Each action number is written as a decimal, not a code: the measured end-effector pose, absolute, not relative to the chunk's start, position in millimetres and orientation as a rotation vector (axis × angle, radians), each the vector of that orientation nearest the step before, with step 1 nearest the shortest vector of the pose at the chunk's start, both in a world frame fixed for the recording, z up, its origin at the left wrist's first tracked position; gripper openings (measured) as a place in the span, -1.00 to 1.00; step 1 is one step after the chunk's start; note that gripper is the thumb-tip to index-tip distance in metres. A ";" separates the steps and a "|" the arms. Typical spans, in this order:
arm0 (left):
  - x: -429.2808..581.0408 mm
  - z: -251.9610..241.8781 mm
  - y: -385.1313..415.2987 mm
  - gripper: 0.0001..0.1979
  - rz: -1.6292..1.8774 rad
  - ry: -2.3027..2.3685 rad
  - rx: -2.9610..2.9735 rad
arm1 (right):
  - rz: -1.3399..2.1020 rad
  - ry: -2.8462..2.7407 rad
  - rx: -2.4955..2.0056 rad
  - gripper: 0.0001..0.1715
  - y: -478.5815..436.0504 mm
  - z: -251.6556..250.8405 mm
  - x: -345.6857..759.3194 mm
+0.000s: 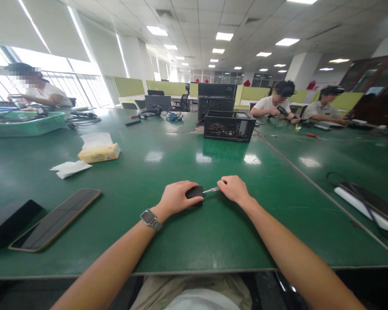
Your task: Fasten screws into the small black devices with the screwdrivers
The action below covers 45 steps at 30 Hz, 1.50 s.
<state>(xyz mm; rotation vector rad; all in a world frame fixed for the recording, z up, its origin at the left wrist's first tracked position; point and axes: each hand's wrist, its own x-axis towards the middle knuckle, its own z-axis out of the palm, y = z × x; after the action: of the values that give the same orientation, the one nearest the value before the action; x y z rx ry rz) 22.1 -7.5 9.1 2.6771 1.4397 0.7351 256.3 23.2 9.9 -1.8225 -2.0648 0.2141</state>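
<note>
My left hand (176, 197), below which a watch (151, 218) circles the wrist, is closed around a small black box-shaped object (194, 192) on the green table. My right hand (234, 188) pinches a thin metal tool (211, 190) that looks like a screwdriver. Its tip points left and meets the right end of the black object. The tool's handle is mostly hidden in my right fingers. What exactly the black object is, I cannot make out.
On the left are a phone (56, 221), a black box (11, 224), a tissue pack (99, 151) and a green basket (26, 125). A black computer case (229, 126) stands ahead. Another phone (371, 200) lies right with a cable. Several people sit around the table.
</note>
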 end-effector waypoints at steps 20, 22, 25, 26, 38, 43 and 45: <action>23.5 3.7 -8.0 -0.54 0.847 1.436 2.690 | 0.038 -2.083 -1.700 -0.59 18.9 10.7 254.3; 23.6 3.2 -7.8 -0.54 0.869 1.427 2.696 | -0.034 -2.061 -1.714 -0.57 14.7 12.6 250.2; 24.1 2.5 -7.6 -0.54 0.887 1.423 2.708 | -0.126 -2.033 -1.704 -0.59 10.0 16.1 246.5; 24.3 2.4 -7.5 -0.53 0.888 1.418 2.713 | -0.117 -2.039 -1.706 -0.60 9.0 17.0 246.1; 23.9 1.9 -6.7 -0.56 0.945 1.427 2.682 | -0.072 -2.052 -1.860 -0.51 -4.3 30.5 243.4; 27.4 1.3 -8.1 -0.57 0.916 1.373 2.722 | 0.009 -2.091 -1.914 -0.63 -0.4 35.4 251.0; 28.6 1.5 -9.0 -0.57 0.917 1.359 2.735 | 0.052 -2.094 -1.931 -0.63 1.6 34.9 253.3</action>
<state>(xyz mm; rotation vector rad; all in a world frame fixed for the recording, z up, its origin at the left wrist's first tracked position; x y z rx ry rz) 28.6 -9.0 1.5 2.7353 1.3591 0.9167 253.3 1.6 34.9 -1.9311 -2.0938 0.0518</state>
